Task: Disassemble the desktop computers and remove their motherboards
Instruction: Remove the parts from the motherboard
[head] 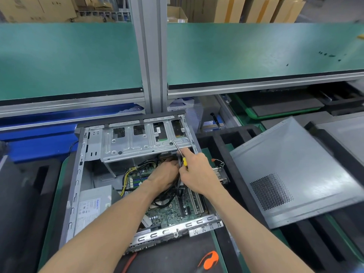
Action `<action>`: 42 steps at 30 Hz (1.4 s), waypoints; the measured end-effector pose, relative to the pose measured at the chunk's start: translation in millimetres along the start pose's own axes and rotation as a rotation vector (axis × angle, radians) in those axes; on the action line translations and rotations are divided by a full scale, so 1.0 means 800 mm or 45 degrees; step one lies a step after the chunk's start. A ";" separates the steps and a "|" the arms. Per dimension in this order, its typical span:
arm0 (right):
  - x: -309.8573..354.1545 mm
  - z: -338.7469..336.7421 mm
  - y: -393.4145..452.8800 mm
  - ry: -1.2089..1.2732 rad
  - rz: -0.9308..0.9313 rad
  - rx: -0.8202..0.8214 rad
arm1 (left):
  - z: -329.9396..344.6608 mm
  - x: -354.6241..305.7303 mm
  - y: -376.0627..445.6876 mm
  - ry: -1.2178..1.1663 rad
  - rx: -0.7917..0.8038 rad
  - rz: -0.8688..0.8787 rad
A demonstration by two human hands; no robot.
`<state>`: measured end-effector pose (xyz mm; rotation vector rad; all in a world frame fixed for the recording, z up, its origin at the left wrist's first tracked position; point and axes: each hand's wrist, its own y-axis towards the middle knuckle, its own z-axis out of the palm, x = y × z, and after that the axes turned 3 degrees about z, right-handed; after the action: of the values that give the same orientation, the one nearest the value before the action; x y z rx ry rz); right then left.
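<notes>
An open grey desktop case [76, 186] lies on the bench in front of me. Its green motherboard [171, 211] shows at the bottom, under black cables [167, 198]. A metal drive cage [137, 142] spans the far side. My left hand [163, 176] reaches into the case among the cables, its fingertips hidden. My right hand [199, 172] grips a screwdriver [180, 152] with a yellow and black handle, the thin shaft pointing up and away over the drive cage. Both hands meet just below the cage.
The power supply [92, 205] sits in the case's near left corner. A removed grey side panel [291, 172] leans on black foam [226, 140] to the right. An orange-handled tool [209, 260] lies near the front edge. A green shelf [246, 52] hangs overhead, several cardboard boxes behind.
</notes>
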<state>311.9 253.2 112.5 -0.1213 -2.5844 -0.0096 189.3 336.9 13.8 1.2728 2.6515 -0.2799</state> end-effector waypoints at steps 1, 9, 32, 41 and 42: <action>0.000 0.000 0.000 -0.003 0.000 0.002 | 0.001 -0.001 0.001 0.002 0.003 -0.021; -0.002 0.003 0.002 -0.011 -0.001 -0.003 | 0.001 -0.019 -0.002 0.087 -0.064 -0.137; 0.002 0.001 -0.002 0.161 0.118 -0.148 | -0.045 -0.021 -0.034 -0.763 -0.216 -0.435; 0.003 0.000 -0.004 0.216 0.115 -0.111 | -0.061 -0.066 -0.008 -2.170 -0.570 -1.117; 0.003 0.000 -0.004 0.221 0.117 -0.111 | -0.061 -0.069 -0.003 -2.169 -0.635 -1.195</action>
<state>309.5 250.1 114.2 -0.2603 -2.4035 -0.0948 217.1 306.5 74.5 -0.4581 1.3189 -0.4544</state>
